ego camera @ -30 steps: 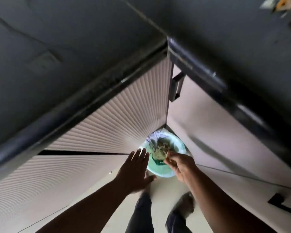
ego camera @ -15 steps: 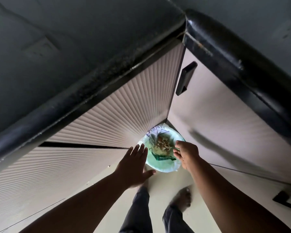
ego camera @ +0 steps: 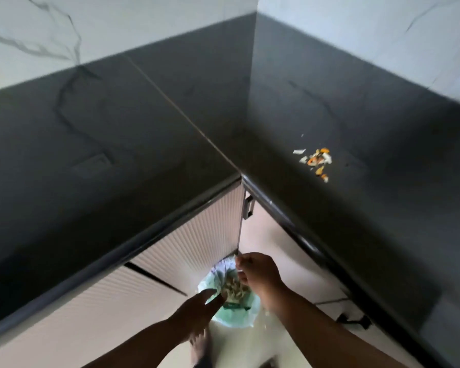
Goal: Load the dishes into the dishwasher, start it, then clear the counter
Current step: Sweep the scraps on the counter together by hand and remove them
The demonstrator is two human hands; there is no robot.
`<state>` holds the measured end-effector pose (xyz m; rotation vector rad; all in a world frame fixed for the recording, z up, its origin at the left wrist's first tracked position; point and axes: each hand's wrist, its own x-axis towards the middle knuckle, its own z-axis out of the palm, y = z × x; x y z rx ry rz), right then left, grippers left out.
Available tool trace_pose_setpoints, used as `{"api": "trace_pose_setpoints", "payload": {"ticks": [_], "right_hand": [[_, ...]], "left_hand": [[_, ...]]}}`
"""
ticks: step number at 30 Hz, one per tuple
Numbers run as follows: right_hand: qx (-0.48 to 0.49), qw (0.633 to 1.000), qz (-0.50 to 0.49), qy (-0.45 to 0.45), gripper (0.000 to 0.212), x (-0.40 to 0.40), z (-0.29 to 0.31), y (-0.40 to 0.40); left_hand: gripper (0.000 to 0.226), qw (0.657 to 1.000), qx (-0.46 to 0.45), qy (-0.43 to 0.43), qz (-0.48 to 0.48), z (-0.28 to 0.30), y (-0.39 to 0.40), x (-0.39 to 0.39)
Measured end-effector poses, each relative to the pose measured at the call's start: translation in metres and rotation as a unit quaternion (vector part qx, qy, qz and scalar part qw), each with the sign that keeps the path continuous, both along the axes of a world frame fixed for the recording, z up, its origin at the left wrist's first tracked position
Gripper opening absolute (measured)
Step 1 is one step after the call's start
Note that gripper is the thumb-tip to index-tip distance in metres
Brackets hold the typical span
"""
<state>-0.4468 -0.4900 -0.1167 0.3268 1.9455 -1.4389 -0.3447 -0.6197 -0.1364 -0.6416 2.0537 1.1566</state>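
Scraps lie on counter, well apart from both hands; right hand grip apparently curled.

Dark, glossy L-shaped countertop fills the view, wrapping around an inside corner with a thin seam running diagonally across it. On the right-hand run sits a small scatter of orange and pale food scraps, lying loose on the surface. Down below, the pale floor carries a green-lined bin tucked into the cabinet corner.
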Motion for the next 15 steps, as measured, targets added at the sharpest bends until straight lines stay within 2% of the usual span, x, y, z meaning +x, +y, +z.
{"api": "trace_pose_setpoints", "payload": {"ticks": [1, 2, 4, 5, 7, 9, 13, 15], "right_hand": [[-0.012, 1.0, 0.012, 0.012, 0.033, 0.0, 0.017, 0.001], [-0.03, 0.999, 0.015, 0.014, 0.035, -0.001, 0.037, 0.002], [-0.074, 0.997, 0.029, 0.02, 0.035, -0.004, 0.071, 0.005], [-0.086, 0.995, 0.038, 0.038, 0.03, -0.006, 0.094, 0.006], [-0.075, 0.991, 0.051, 0.095, 0.02, -0.011, 0.133, 0.01], [-0.049, 0.984, 0.055, 0.159, 0.014, -0.019, 0.165, 0.015], [-0.001, 0.969, 0.014, 0.247, 0.018, -0.041, 0.213, 0.035], [0.035, 0.959, -0.005, 0.28, 0.018, -0.054, 0.224, 0.045]], "left_hand": [[0.105, 0.996, 0.056, 0.011, 0.073, 0.014, 0.003, -0.005], [0.095, 0.987, 0.101, 0.003, 0.124, 0.026, 0.004, -0.011], [0.06, 0.962, 0.19, -0.032, 0.194, 0.048, 0.006, -0.026], [0.049, 0.958, 0.209, -0.027, 0.193, 0.061, 0.004, -0.033], [0.054, 0.949, 0.245, -0.005, 0.201, 0.084, 0.002, -0.048], [0.065, 0.922, 0.307, 0.018, 0.236, 0.111, 0.001, -0.065], [0.078, 0.881, 0.394, 0.086, 0.246, 0.164, -0.001, -0.09], [0.077, 0.878, 0.406, 0.105, 0.23, 0.182, -0.003, -0.102]]}}
